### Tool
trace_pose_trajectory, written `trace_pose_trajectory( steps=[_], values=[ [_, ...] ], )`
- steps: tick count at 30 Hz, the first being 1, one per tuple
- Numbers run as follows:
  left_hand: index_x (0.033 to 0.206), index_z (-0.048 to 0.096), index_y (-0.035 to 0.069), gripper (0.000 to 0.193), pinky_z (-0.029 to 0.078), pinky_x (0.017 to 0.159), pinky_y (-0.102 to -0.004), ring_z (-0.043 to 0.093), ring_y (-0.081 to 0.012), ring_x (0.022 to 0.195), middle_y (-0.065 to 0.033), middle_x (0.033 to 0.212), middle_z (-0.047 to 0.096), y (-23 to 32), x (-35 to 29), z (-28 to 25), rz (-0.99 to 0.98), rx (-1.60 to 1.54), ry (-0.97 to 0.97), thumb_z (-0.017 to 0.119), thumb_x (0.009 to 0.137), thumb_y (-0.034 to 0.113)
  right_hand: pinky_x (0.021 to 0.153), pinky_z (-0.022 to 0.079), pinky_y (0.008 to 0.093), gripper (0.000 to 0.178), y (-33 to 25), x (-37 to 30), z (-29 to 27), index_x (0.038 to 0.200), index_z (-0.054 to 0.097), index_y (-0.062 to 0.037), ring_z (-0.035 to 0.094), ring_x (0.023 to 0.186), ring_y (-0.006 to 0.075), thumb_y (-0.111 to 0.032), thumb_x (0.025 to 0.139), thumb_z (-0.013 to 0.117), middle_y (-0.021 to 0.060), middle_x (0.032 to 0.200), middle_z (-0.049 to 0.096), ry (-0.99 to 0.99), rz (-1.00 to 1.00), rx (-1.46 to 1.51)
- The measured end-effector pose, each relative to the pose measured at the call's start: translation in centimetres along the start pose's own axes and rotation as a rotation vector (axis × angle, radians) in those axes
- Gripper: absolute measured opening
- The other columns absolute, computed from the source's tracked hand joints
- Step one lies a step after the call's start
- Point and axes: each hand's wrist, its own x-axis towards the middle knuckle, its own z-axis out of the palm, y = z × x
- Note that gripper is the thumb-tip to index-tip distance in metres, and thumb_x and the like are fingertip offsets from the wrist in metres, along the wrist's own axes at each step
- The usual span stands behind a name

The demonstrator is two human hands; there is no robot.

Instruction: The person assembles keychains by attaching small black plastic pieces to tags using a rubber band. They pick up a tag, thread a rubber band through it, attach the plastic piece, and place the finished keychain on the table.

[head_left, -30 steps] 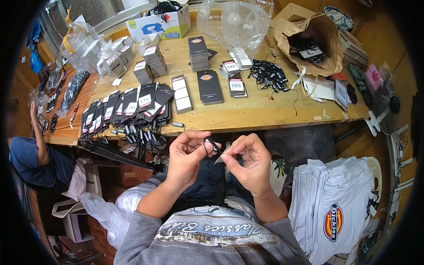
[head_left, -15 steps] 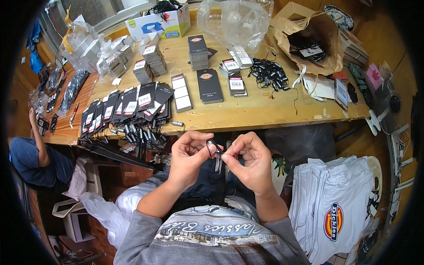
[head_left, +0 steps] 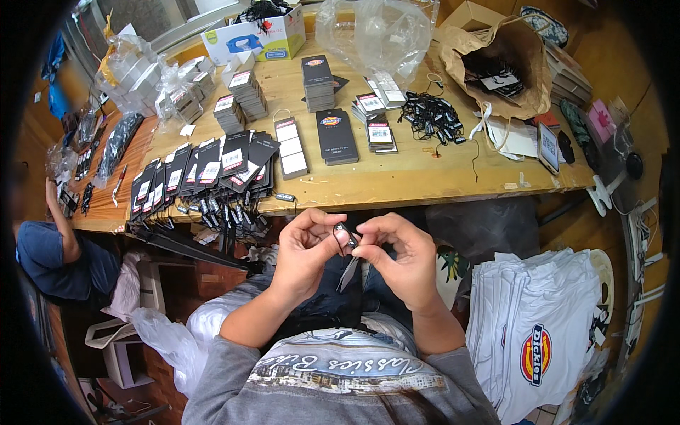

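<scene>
Black cord (head_left: 335,236) with a small fastener (head_left: 351,243) is pinched between the left hand's (head_left: 303,253) closed thumb and forefinger, nearer than the wooden table (head_left: 404,183); the right hand's (head_left: 401,261) fingertips nearly meet beside it, exact hold unclear. A card (head_left: 347,275) hangs below. Advised: cord untwisted, card unbent.
</scene>
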Motion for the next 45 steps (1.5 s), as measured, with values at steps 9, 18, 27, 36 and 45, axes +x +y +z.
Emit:
trace_pose_trajectory(
  steps=[9, 18, 27, 36, 45],
  values=[
    [0.090, 0.054, 0.000, 0.017, 0.045, 0.058, -0.0206, 0.055, -0.0098, 0.062, -0.0063, 0.073, 0.059, 0.2, 0.0, -0.4, -0.121, -0.060, -0.108, 0.059, 0.074, 0.001, 0.058, 0.044, 0.0222, 0.014, 0.9, -0.2, -0.1, 0.071, 0.057, 0.0034, 0.056, 0.066, 0.0141, 0.005, 0.061, 0.065, 0.0096, 0.074, 0.058, 0.028, -0.058, 0.035],
    [0.085, 0.053, -0.002, 0.014, 0.045, 0.061, -0.0203, 0.054, -0.0079, 0.066, -0.0051, 0.074, 0.057, 4.2, -1.7, -1.0, 0.130, 0.347, -0.210, 0.060, 0.073, 0.000, 0.066, 0.044, 0.0238, 0.031, 1.1, -0.6, 1.3, 0.091, 0.054, 0.0034, 0.055, 0.075, 0.0150, 0.002, 0.063, 0.067, 0.0108, 0.087, 0.054, -0.040, 0.023, 0.217],
    [0.076, 0.044, -0.001, 0.020, 0.047, 0.049, -0.0205, 0.057, -0.0148, 0.055, -0.0220, 0.074, 0.058, 13.9, -5.7, -3.8, 0.732, 0.388, 0.133, 0.063, 0.068, -0.001, 0.080, 0.040, 0.0303, 0.049, -1.8, 2.2, 3.8, 0.109, 0.045, 0.0010, 0.050, 0.095, 0.0223, -0.015, 0.068, 0.067, 0.0136, 0.104, 0.052, -0.286, -0.236, 0.031],
    [0.073, 0.056, -0.006, 0.006, 0.049, 0.049, -0.0220, 0.059, -0.0162, 0.059, -0.0170, 0.071, 0.059, 16.6, -7.4, -6.7, 0.727, 0.563, 0.214, 0.059, 0.068, -0.004, 0.076, 0.043, 0.0315, 0.033, -2.6, 6.9, 15.6, 0.098, 0.053, -0.0025, 0.054, 0.090, 0.0270, -0.001, 0.065, 0.059, 0.0130, 0.092, 0.057, -0.986, 0.104, 0.260],
    [0.079, 0.056, -0.002, 0.031, 0.037, 0.038, -0.0184, 0.048, -0.0126, 0.047, -0.0160, 0.074, 0.056, 18.3, -13.9, -13.7, 1.106, 0.715, 0.373, 0.053, 0.080, 0.029, 0.071, 0.044, 0.0321, 0.021, 0.4, 15.0, 21.0, 0.081, 0.059, -0.0049, 0.054, 0.080, 0.0238, 0.004, 0.064, 0.053, 0.0086, 0.081, 0.060, -0.473, -0.817, -0.292]
  ],
)
